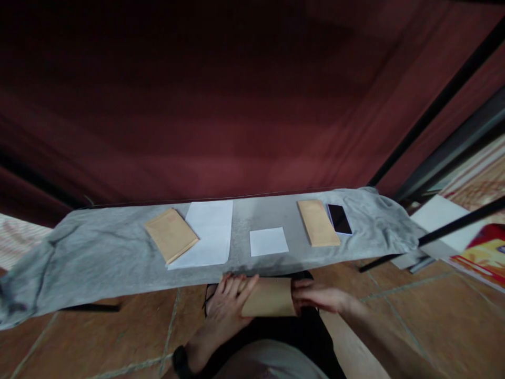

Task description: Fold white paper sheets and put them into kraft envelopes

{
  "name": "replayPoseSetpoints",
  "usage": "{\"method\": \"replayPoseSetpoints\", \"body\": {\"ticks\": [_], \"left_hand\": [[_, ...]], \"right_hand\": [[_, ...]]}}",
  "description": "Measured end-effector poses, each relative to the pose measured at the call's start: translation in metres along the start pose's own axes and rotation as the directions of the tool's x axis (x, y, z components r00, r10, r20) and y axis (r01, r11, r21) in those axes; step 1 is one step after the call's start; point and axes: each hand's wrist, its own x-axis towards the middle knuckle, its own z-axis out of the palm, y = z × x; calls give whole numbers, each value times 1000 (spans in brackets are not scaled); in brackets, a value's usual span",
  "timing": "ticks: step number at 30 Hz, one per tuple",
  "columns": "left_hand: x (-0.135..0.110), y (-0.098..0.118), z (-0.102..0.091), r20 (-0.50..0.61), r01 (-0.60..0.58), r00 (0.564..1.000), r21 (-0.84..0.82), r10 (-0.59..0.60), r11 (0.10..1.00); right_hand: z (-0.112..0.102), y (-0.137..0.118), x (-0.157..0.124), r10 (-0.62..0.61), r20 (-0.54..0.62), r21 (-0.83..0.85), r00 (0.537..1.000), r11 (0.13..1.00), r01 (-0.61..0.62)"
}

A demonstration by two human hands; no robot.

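A brown paper envelope (270, 298) lies sideways over my lap, just in front of the shelf's near edge. My left hand (232, 297) holds its left end, with the fingers spread over the top face. At the other end, my right hand (317, 296) grips the envelope's right edge; some fingertips are hidden there, and I cannot tell whether they reach inside. Ahead on the grey cloth (110, 258) are a blank white card or folded paper (269, 242), a white sheet (213, 231) and a stack of brown envelopes (171, 235) partly covering that sheet.
Another brown envelope stack (319, 223) lies to the right, beside a dark-screened phone (340, 219). A dark red surface (236, 131) rises behind the cloth. Black metal bars (437, 105) slant at the right, near a red and yellow printed item (483, 255). Brown floor tiles (145, 326) show below.
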Motion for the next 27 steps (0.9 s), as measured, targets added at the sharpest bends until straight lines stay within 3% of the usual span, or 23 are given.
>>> {"method": "replayPoseSetpoints", "body": {"ticks": [2, 3, 5, 6, 7, 8, 13, 19, 27], "left_hand": [[-3, -15, -6, -89, 81, 993, 56, -76, 995], [-5, -22, -7, -138, 125, 984, 78, -114, 989], [-6, -33, -7, -221, 213, 958, 112, -185, 971], [-6, -37, -6, -251, 252, 944, 126, -215, 959], [-6, -39, -4, -273, 285, 931, 137, -241, 949], [-5, -41, -3, -287, 313, 921, 147, -262, 938], [-3, -45, 1, -295, 401, 893, 173, -341, 900], [-5, -56, 5, -322, 479, 853, 173, -410, 861], [-7, -60, 16, -306, 467, 861, 160, -406, 870]], "right_hand": [[-20, -18, 9, -16, 18, 9, 1000, 1000, 15], [-28, -27, 17, -68, -79, -54, 995, 996, 64], [-40, -41, 41, -206, -314, -353, 927, 931, 88], [-42, -45, 56, -261, -411, -568, 873, 822, -22], [-43, -47, 70, -310, -493, -731, 813, 654, -194], [-41, -48, 85, -337, -527, -762, 781, 593, -259], [-21, -39, 133, -372, -643, -751, 670, 478, -455], [-20, -33, 140, -378, -676, -732, 633, 443, -517], [-21, -23, 135, -432, -646, -741, 630, 553, -381]]}}
